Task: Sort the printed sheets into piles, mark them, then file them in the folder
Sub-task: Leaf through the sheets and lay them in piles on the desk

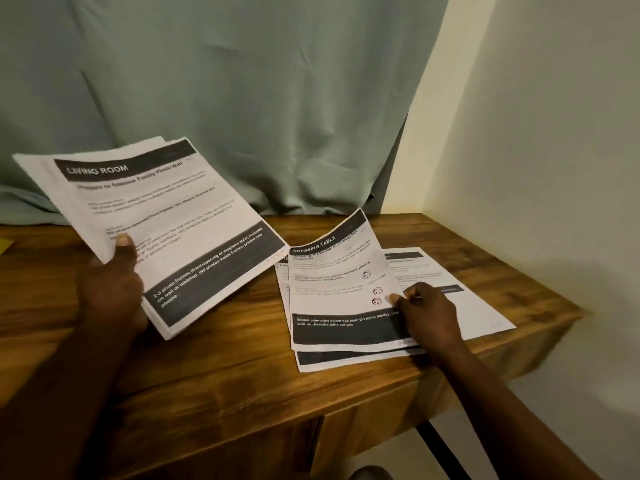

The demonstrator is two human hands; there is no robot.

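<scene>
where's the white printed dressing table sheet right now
Head view, right of centre: the white DRESSING TABLE sheet sits curled atop a small pile on the brown wooden table, its right edge pinched by the right hand.

**Wooden table, sheets to the right**

The table [242, 358] bears a pile [329, 362] of sheets just under the right hand's [429, 313] pinch on the top sheet [339, 282]. A single sheet [485, 313] lies just right of that pinch, partly beneath the hand. Well left of the left hand's [110, 289] grip on its stack [166, 220] lies a yellow scrap [5, 245].
</scene>
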